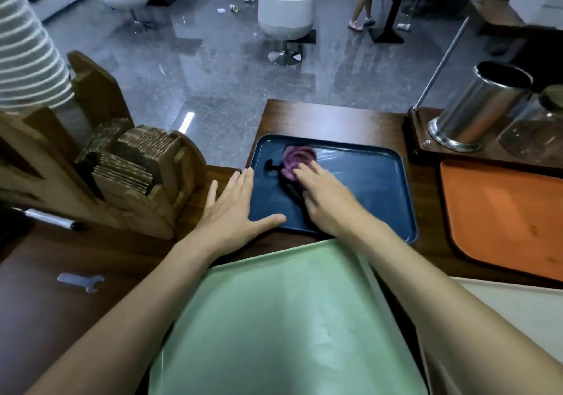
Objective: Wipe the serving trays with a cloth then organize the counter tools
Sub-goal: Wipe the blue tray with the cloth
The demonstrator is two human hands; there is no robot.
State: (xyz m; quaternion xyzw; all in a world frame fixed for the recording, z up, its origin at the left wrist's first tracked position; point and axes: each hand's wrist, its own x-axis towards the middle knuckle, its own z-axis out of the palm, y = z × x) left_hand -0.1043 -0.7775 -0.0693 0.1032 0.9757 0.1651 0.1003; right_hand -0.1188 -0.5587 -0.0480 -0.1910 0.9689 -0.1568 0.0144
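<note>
A dark blue tray [374, 187] lies on the wooden counter [329, 117]. A crumpled purple cloth [297, 157] sits on its far left part. My right hand [323, 196] presses on the cloth with flat fingers; the cloth looks blurred. My left hand [234, 208] lies flat with spread fingers on the tray's near left corner, thumb over the rim. A pale green tray [289, 318] lies nearest me, under my forearms. An orange tray [502, 218] lies to the right.
A wooden holder [128, 178] full of cardboard sleeves stands at the left, with a marker pen [51, 219] and a small metal wrench [80, 281] near it. A steel canister [478, 105] and a glass jar [539, 129] stand at the right. A person in a striped top [27, 44] is at the far left.
</note>
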